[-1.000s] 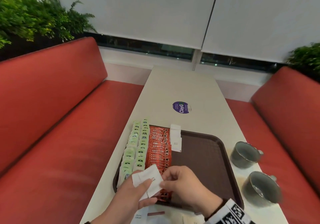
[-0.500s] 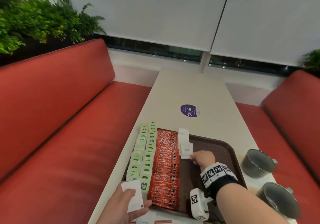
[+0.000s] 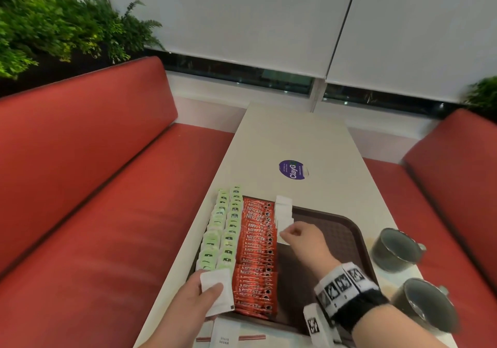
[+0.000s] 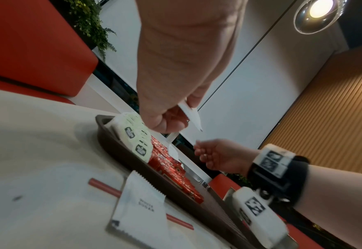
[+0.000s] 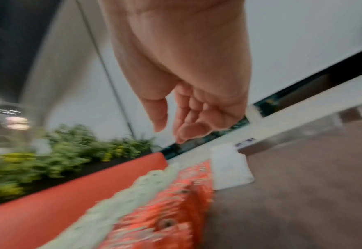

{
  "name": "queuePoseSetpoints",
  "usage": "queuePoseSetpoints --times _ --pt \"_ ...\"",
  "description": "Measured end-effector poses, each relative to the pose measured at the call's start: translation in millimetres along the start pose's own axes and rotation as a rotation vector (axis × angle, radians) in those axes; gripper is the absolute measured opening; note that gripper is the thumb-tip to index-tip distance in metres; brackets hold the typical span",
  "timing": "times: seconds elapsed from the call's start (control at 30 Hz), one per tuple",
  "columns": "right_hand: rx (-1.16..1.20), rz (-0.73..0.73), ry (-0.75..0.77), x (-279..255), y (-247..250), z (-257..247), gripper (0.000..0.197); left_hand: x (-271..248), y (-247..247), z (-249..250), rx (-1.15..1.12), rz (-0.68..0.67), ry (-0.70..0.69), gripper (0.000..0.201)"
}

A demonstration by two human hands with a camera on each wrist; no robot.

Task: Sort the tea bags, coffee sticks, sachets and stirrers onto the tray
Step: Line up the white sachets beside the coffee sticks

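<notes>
- Pinching a white sachet (image 3: 217, 292) between thumb and fingers, the left hand (image 3: 188, 307) hovered at the tray's (image 3: 349, 229) near-left corner.
- Right hand (image 3: 304, 240), grip slack and holding nothing, hung over the white sachet row (image 3: 283, 213); fingers loosely curled in the right wrist view.
- On the tray lay green tea bags (image 3: 223, 234) at left, red coffee sticks (image 3: 256, 256) beside them, then sachets.
- One sachet (image 4: 141, 205) and a red stirrer (image 4: 105, 187) lay on the worktop (image 3: 295, 137).

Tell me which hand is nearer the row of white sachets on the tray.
Right. The right hand sits at the near end of the white sachet row, empty. The left hand is back at the tray's near-left corner, pinching a white sachet.
</notes>
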State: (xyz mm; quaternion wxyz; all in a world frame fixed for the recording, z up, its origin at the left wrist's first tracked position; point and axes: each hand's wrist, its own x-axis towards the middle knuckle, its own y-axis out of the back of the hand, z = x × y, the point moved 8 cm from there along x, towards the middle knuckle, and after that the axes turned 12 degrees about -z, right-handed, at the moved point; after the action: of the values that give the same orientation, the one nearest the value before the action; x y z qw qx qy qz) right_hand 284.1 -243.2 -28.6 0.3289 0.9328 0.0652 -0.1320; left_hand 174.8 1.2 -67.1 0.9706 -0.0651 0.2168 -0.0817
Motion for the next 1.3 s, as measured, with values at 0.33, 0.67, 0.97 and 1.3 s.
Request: queuePoseSetpoints --times 0.33,0.67,0.97,1.3 --pt "0.115 -0.259 0.254 -90.4 -62.7 -35.6 0.033 -0.2 -44.1 22.2 0.073 -0.061 -0.112 0.016" --pt "0.100 0.060 -0.079 -7.5 21.8 21.7 0.013 -12.0 2.6 5.3 0.010 0.041 -0.093 0.009" --pt "-0.114 -0.085 -0.304 52.1 10.4 53.9 0.032 -44.1 39.5 -21.8 -0.041 0.118 -0.040 0.012" --pt "-0.310 0.116 -0.046 15.3 11.8 5.5 0.024 -69.9 57.2 -26.0 0.090 0.130 -0.023 0.009"
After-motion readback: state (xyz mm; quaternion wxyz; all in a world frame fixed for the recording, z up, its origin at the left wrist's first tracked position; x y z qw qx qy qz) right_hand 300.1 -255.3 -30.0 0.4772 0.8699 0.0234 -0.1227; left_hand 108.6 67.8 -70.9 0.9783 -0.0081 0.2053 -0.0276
